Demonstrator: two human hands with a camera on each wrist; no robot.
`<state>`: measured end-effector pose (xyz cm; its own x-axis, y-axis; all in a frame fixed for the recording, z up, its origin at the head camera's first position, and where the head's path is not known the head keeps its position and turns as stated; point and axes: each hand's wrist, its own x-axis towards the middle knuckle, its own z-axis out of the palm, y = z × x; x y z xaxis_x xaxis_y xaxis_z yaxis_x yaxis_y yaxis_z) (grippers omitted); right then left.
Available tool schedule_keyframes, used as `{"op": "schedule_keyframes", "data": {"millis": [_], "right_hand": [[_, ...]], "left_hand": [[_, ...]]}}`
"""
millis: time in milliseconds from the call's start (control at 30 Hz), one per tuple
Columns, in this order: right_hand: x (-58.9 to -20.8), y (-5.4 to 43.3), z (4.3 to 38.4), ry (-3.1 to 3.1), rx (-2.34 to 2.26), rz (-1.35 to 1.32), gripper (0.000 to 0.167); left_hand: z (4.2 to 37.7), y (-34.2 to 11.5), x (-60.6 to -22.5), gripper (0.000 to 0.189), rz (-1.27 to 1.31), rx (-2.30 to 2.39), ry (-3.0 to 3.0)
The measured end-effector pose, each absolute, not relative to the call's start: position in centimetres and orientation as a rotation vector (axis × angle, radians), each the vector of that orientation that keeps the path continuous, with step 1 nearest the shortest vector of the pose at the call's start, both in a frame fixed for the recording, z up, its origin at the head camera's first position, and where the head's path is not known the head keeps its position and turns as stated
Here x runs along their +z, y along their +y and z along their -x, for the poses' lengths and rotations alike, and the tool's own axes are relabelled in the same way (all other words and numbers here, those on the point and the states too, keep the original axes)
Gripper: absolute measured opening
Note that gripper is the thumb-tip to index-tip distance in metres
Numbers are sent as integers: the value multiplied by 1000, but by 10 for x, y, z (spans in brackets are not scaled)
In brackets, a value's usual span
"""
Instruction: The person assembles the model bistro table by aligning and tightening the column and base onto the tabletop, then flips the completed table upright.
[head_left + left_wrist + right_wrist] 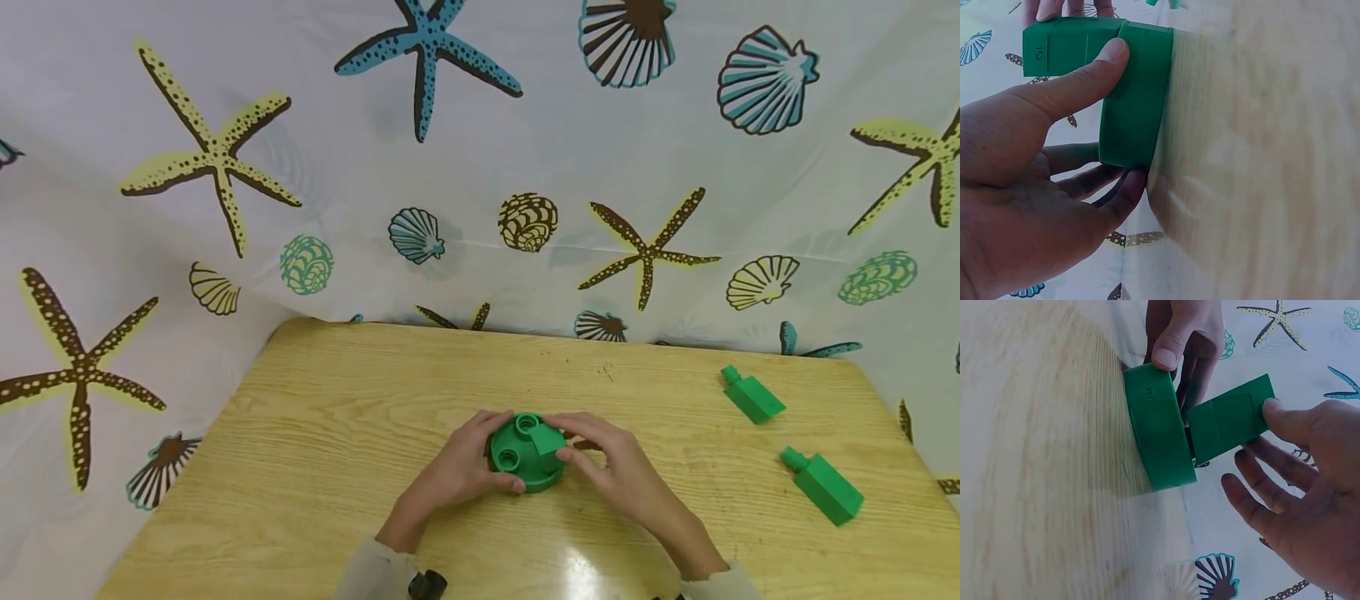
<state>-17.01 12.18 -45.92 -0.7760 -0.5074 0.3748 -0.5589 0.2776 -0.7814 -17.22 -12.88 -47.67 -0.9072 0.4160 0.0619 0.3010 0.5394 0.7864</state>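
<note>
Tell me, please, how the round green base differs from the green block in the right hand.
The round green base is low and circular; the green block is angular. The base is wider than the block. The base rests on the table, while the block stands up from the base's top. The left hand grips the base; the right hand pinches the block. Both are green.

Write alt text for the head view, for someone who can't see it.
A person's left hand holds a round green base with two visible sockets, while the right hand pinches a green block at its right side. Two necked green blocks lie farther right on a wooden table, before a shell-and-starfish cloth.
</note>
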Motion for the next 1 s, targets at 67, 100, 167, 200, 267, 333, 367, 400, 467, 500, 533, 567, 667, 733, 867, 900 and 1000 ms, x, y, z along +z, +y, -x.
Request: {"op": "schedule_keyframes", "data": {"millis": [67, 100, 167, 200, 267, 333, 367, 400, 467, 500, 533, 567, 667, 733, 867, 900, 1000], "right_hand": [[-460, 121, 171, -2452, 1569, -1020, 38], [-460, 121, 171, -2442, 1589, -1014, 37], [-461, 120, 172, -2431, 1608, -988, 37], [-462, 119, 172, -2429, 1610, -967, 37], [-463, 118, 173, -2436, 1597, -924, 40], [-464, 115, 173, -2450, 1564, -893, 44], [-465, 114, 173, -2458, 1547, -884, 46], [-466, 113, 173, -2469, 1532, -878, 48], [-468, 111, 172, -2486, 1499, -870, 50], [-469, 110, 172, -2496, 1474, -858, 50], [-469, 110, 172, -2504, 1456, -844, 50], [-469, 110, 172, -2511, 1438, -829, 50], [-469, 111, 172, -2518, 1423, -783, 48], [-468, 114, 172, -2505, 1458, -758, 44], [-465, 122, 173, -2453, 1581, -736, 38], [-465, 123, 173, -2446, 1606, -732, 38], [-463, 126, 174, -2435, 1667, -723, 37]], "left_hand": [[172, -129, -476, 95, -618, 1310, 2635], [172, -130, -476, 95, -617, 1310, 2634], [172, -130, -476, 95, -619, 1307, 2637], [172, -130, -475, 95, -620, 1305, 2639], [173, -130, -475, 95, -622, 1298, 2647], [173, -129, -475, 95, -618, 1288, 2654], [173, -129, -475, 95, -616, 1286, 2655], [173, -129, -475, 96, -613, 1282, 2655], [173, -129, -476, 96, -609, 1277, 2655], [173, -129, -476, 96, -611, 1276, 2656], [173, -129, -476, 96, -610, 1277, 2655], [173, -129, -477, 96, -612, 1278, 2655], [173, -129, -477, 96, -614, 1280, 2654], [174, -130, -478, 96, -608, 1280, 2652], [174, -129, -479, 95, -588, 1272, 2646], [174, -130, -479, 95, -586, 1273, 2646], [173, -130, -479, 95, -584, 1277, 2646]]}}
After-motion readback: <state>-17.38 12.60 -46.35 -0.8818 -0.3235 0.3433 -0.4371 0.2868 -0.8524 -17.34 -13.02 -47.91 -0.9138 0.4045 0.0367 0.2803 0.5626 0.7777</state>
